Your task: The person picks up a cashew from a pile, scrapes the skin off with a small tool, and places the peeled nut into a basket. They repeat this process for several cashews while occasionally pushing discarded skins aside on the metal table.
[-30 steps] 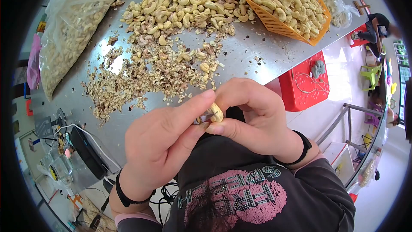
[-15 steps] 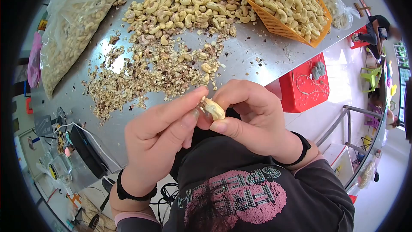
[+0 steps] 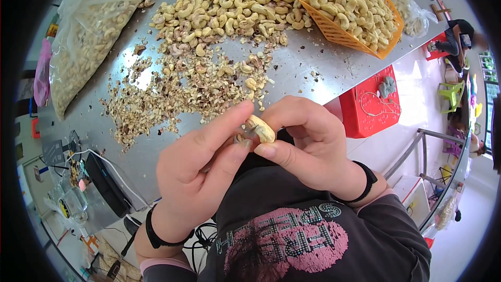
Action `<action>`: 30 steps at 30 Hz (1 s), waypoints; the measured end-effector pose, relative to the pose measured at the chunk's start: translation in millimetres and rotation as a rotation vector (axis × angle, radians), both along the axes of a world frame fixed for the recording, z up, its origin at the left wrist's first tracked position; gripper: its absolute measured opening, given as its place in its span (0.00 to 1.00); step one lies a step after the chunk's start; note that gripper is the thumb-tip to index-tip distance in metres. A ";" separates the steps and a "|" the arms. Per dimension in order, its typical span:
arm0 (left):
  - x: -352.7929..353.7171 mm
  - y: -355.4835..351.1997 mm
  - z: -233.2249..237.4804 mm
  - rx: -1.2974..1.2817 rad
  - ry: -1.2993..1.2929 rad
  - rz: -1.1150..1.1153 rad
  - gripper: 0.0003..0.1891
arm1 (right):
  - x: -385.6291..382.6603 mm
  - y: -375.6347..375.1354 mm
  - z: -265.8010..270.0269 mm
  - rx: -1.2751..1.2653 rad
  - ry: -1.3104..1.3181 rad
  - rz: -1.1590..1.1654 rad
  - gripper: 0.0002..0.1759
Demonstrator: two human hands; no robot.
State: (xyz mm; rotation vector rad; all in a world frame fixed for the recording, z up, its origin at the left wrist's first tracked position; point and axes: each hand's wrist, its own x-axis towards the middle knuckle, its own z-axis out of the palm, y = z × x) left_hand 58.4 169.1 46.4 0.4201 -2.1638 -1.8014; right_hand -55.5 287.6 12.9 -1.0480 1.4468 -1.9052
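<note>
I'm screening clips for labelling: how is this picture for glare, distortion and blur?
Head view: fisheye, black corners, the steel table bowed at its edge; glare whitens it beside the shell scraps and washes out the floor; the cashew pinched between left hand and right hand is sharp.

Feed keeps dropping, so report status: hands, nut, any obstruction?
Left hand and right hand both pinching one cashew. Cashew held off the table, near its front edge. Nothing blocking; shell scraps lie beyond on the table.
</note>
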 end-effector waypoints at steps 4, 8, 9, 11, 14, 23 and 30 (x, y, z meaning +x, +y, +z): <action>-2.4 2.3 -6.1 -0.351 0.070 0.066 0.16 | 6.3 -2.4 3.6 -0.023 0.001 -0.047 0.09; 0.7 2.6 -7.4 -0.179 0.065 0.112 0.15 | 8.3 -3.3 1.7 -0.037 -0.008 -0.024 0.09; 0.8 1.5 -6.5 -0.180 0.065 0.112 0.15 | 8.6 -3.2 2.2 -0.038 -0.033 -0.037 0.09; 0.0 -1.1 -3.0 -0.045 0.060 0.064 0.15 | 8.3 -3.2 3.1 -0.041 -0.056 -0.051 0.09; -0.3 1.7 -1.3 -0.034 0.046 0.092 0.16 | 7.0 -2.3 3.7 -0.031 -0.051 -0.049 0.08; 0.2 3.1 2.4 -0.131 0.019 0.059 0.17 | 4.6 -2.2 1.6 -0.040 0.089 -0.082 0.09; 0.1 -4.5 -2.6 -0.347 0.138 -0.001 0.17 | 4.4 -4.5 3.5 -0.075 0.203 -0.098 0.09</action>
